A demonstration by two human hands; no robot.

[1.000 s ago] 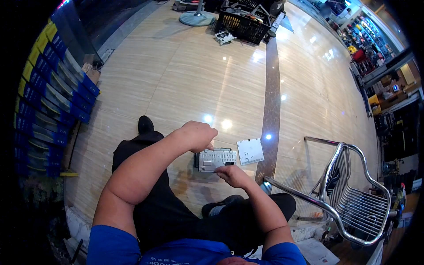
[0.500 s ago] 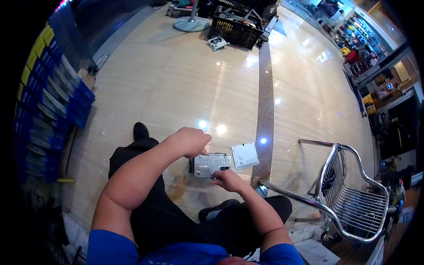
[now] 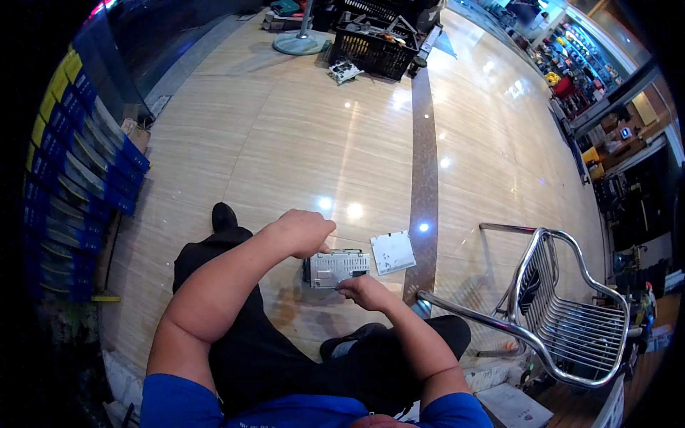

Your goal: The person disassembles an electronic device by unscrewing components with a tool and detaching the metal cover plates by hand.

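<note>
A silvery metal device with a slotted top (image 3: 335,267) lies on the tiled floor in front of me. My left hand (image 3: 307,232) is closed at the device's upper left edge, and what its fingers hold is hidden. At the lower edge, my right hand (image 3: 364,292) is pinched on something too small to make out. Just right of the device, a flat white metal plate (image 3: 393,252) with dark marks rests on the floor.
A steel-tube chair (image 3: 571,321) stands at the right. Blue and yellow boxes (image 3: 78,164) are stacked at the left. Farther ahead are a black crate (image 3: 374,51) full of parts, a round stand base (image 3: 300,43) and a small metal piece (image 3: 344,71) on the floor.
The view has shifted, so the device, the plate and the crate appear slightly farther left. My right hand stays at the device's lower edge and my left hand at its upper left.
</note>
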